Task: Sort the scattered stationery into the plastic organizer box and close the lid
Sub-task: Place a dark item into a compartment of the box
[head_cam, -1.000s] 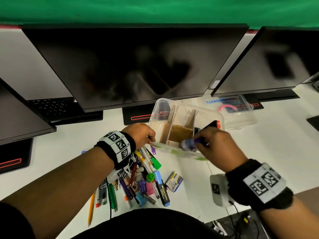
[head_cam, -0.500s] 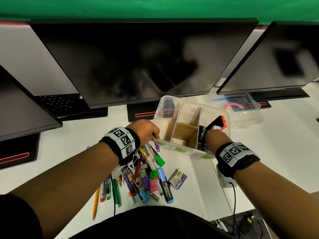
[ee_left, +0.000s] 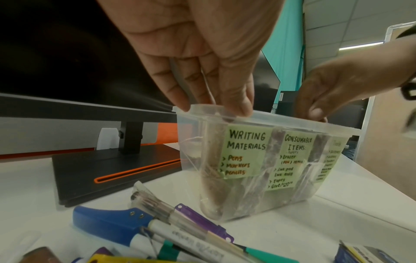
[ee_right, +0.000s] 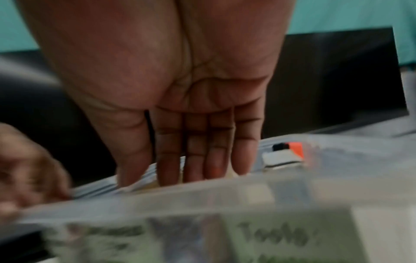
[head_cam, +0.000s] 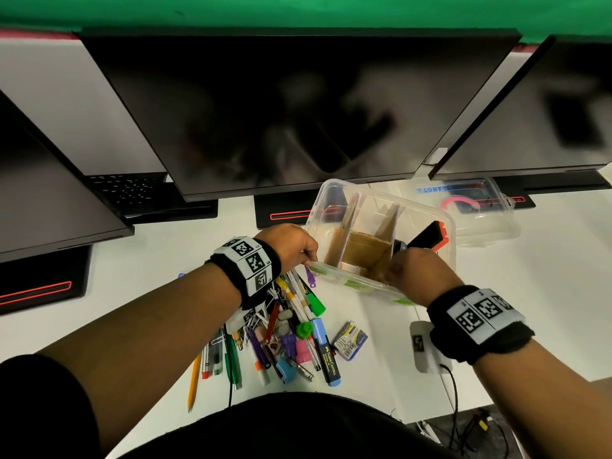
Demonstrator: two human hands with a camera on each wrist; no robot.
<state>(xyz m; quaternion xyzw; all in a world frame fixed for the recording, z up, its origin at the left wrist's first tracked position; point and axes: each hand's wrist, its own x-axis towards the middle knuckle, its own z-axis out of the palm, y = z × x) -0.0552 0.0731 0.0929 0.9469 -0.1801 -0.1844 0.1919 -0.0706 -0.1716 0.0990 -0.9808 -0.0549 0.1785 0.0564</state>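
Note:
The clear organizer box (head_cam: 359, 282) with cardboard dividers stands open on the white desk, with green labels (ee_left: 246, 151) on its near wall. My left hand (head_cam: 298, 250) pinches the rim at its near left corner (ee_left: 213, 105). My right hand (head_cam: 409, 270) reaches into the right compartment with fingers straight and together (ee_right: 198, 160), and I see nothing held in them. A black and orange tool (head_cam: 429, 235) leans in that compartment. The scattered pens, markers and erasers (head_cam: 291, 326) lie in a pile under my left wrist.
The clear lid (head_cam: 477, 210) lies behind the box to the right. Three dark monitors (head_cam: 298, 111) and their stands close off the back. A blue highlighter (head_cam: 326, 352), a small staples box (head_cam: 350, 336) and a pencil (head_cam: 194, 382) lie near the front edge.
My right hand carried a blue-capped item over the near rim and down into the right compartment; its fingers now show straight without it. My left hand stayed on the box corner.

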